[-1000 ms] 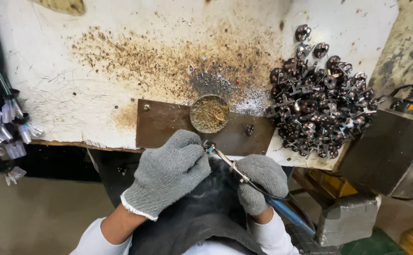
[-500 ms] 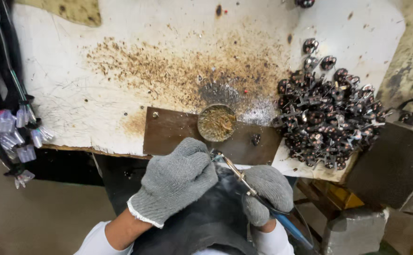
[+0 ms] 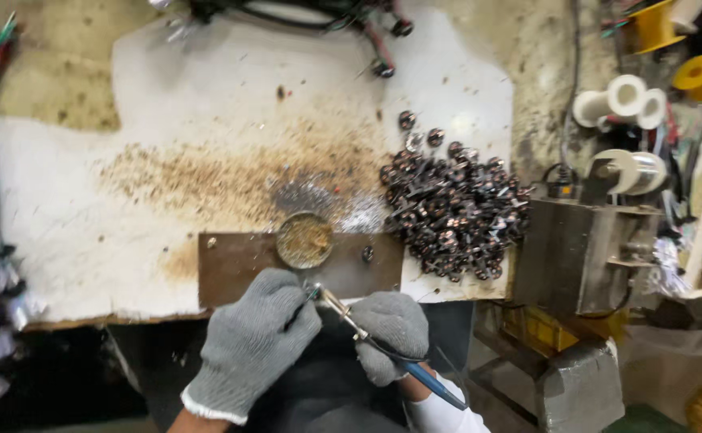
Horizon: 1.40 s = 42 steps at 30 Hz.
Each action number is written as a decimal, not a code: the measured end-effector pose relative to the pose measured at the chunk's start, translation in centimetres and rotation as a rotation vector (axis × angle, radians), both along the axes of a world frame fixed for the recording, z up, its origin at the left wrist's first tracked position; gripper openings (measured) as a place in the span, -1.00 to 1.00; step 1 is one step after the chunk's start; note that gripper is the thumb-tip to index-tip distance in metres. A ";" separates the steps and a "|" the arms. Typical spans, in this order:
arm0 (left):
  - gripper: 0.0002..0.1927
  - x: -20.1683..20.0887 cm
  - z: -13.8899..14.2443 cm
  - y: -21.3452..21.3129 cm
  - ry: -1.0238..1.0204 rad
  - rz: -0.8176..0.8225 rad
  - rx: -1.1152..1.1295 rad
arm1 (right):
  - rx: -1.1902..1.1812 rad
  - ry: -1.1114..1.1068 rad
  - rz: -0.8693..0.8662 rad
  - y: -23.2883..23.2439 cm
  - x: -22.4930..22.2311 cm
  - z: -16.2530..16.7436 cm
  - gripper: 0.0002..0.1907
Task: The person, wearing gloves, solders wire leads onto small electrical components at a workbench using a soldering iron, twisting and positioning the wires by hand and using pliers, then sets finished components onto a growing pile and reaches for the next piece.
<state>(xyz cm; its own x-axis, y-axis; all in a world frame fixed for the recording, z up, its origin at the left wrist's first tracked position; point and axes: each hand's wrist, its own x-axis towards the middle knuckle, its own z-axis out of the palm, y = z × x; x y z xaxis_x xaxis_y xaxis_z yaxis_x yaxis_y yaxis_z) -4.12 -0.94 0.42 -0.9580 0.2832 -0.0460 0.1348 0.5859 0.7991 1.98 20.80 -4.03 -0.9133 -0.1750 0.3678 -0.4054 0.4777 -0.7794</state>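
Between both gloved hands, a soldering iron (image 3: 367, 341) is gripped by the right hand (image 3: 393, 330) — its tip met by the left hand (image 3: 256, 341), closed on something unseen. View has shifted; hands unmoved — work is continued below the round dish (image 3: 304, 240).

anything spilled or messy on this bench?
Yes. Brown speckled residue is scattered across the white bench top, with a patch of silvery flecks just behind the small round dish. The heap of small dark parts sprawls loosely, a few strays above it. Nothing looks tipped over.
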 end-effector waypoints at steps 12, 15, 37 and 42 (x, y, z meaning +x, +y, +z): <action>-0.85 0.9 -1.3 -0.6 0.017 -0.048 0.035 | -0.061 0.023 0.002 0.2 0.7 -0.7 -0.77; -0.85 0.8 -1.2 -0.5 0.057 -0.043 0.054 | -0.019 0.017 -0.039 0.0 0.9 -0.8 -0.77; -0.86 0.4 -0.5 -0.4 0.061 -0.012 0.081 | -0.724 -0.012 -0.487 -2.4 -0.6 -0.5 -0.48; -0.85 0.4 0.4 -0.5 0.036 -0.010 0.042 | -0.135 0.047 -0.558 -3.7 -2.3 1.5 -0.72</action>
